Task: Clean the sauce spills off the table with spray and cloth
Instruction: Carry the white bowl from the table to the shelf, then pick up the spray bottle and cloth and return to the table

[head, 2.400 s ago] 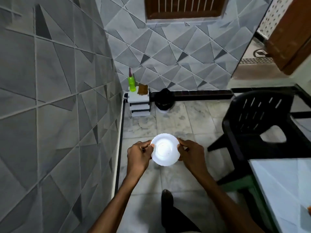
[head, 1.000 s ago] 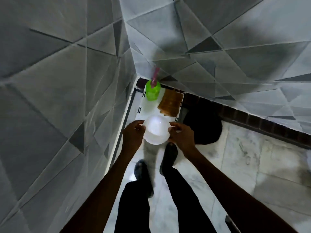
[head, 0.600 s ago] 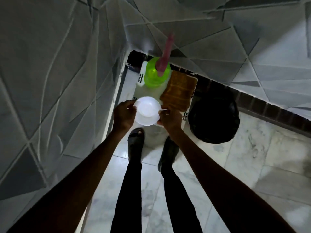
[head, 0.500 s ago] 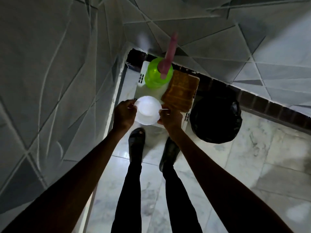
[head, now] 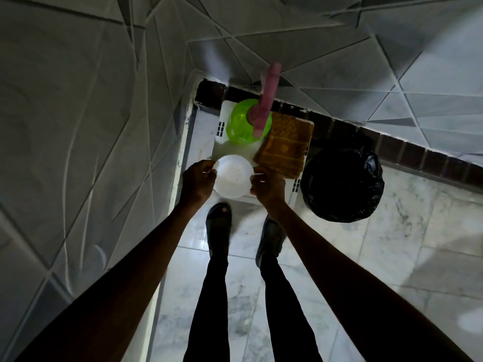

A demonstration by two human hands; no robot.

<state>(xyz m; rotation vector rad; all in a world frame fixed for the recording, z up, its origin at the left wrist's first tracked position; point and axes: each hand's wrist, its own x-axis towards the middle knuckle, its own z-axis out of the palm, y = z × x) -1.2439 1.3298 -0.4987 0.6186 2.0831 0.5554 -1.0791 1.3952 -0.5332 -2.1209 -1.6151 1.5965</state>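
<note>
I look straight down at a low white stand (head: 292,186) in the corner of the room. A green spray bottle (head: 241,121) with a pink nozzle stands upright at its back. Beside the bottle, on the right, lies a folded brown patterned cloth (head: 285,143). A white plate (head: 232,176) is at the stand's front left, with my left hand (head: 198,181) gripping its left rim and my right hand (head: 268,186) gripping its right rim. Whether the plate rests on the stand or hovers just above it, I cannot tell.
A bin lined with a black bag (head: 342,184) stands on the floor right of the stand. Grey tiled walls (head: 91,126) close in on the left and behind. My two feet (head: 219,223) stand on the marble floor just before the stand.
I walked to the corner carrying the plate in both hands and bent over the stand. In the last half second the plate sank slightly toward the stand's front.
</note>
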